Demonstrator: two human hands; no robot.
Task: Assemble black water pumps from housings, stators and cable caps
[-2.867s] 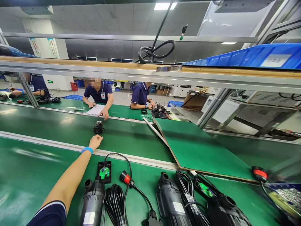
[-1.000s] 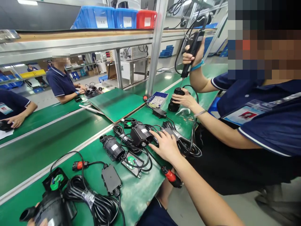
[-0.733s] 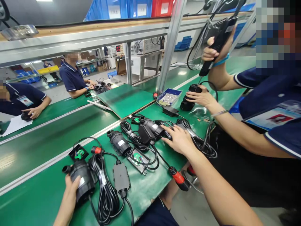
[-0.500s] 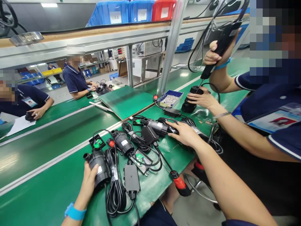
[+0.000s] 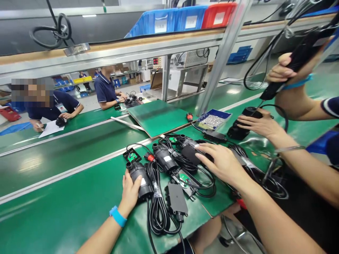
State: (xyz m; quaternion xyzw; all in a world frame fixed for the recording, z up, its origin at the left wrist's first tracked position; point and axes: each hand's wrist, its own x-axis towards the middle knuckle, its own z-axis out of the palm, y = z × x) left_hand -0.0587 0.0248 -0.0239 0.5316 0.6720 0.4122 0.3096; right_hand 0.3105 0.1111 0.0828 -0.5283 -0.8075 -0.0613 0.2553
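Observation:
My left hand [image 5: 130, 192], with a blue wristband, is wrapped round a black pump [image 5: 140, 178] lying on the green bench [image 5: 66, 211]; its coiled black cable [image 5: 158, 208] and a black cover box [image 5: 176, 200] lie beside it. My right hand [image 5: 224, 163] rests with fingers spread on a third black pump [image 5: 189, 147] among tangled cables. Between them lies a second black pump [image 5: 164, 160] with a white label, plus a small open box with a green circuit board [image 5: 131, 154].
A co-worker on the right holds a black power screwdriver [image 5: 291, 65] over an upright pump [image 5: 242, 123]. A blue tray of screws [image 5: 213, 121] and a green board [image 5: 159, 116] sit behind. Two people work across the conveyor [image 5: 53, 158]. Blue and red bins stand on the shelf above.
My view has swung from the far conveyor to the bench on the right. My left hand has dragged its pump and cable rightwards toward the others. My right hand stays on the tangled pump.

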